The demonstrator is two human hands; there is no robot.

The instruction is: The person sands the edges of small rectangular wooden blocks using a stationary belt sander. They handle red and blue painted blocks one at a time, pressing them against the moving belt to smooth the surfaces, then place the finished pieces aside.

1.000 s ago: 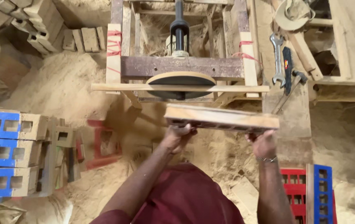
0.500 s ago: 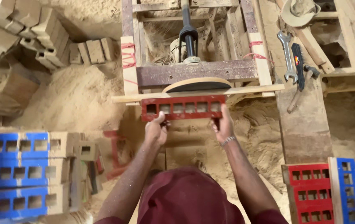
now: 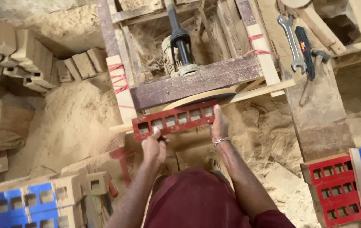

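Nearest to you is your own dark red shirt (image 3: 197,198), with both forearms reaching up from it toward the red frame (image 3: 174,120), a long red wooden piece with a row of square openings.

Your left hand (image 3: 154,147) is closed around the lower edge of the red frame near its left end, thumb on the face, fingers curled under. Your right hand (image 3: 219,124) lies flatter against the right end of the red frame, fingers stretched up along it and pressing; a metal bracelet (image 3: 221,141) sits on that wrist just below the frame. Whether the right fingers wrap behind the frame I cannot quite tell from this angle.

The red frame is tilted, its right end higher, and it lies against the light wooden strip (image 3: 256,92) and the rounded disc (image 3: 201,96) just above it.

Left of and below the red frame stand blue and bare blocks (image 3: 32,200) in the sawdust (image 3: 70,122). Right of and below the frame is a stack of red and blue frames (image 3: 345,188).

Just above the red frame runs a dark wooden beam (image 3: 197,82), and beyond that a black shaft (image 3: 180,36) rises over a motor.

Farther up to the frame's right, a spanner (image 3: 291,40), a brush (image 3: 305,48) and a hammer (image 3: 313,71) lie on the bench (image 3: 320,118). Up to its left is a heap of bare blocks (image 3: 24,50).
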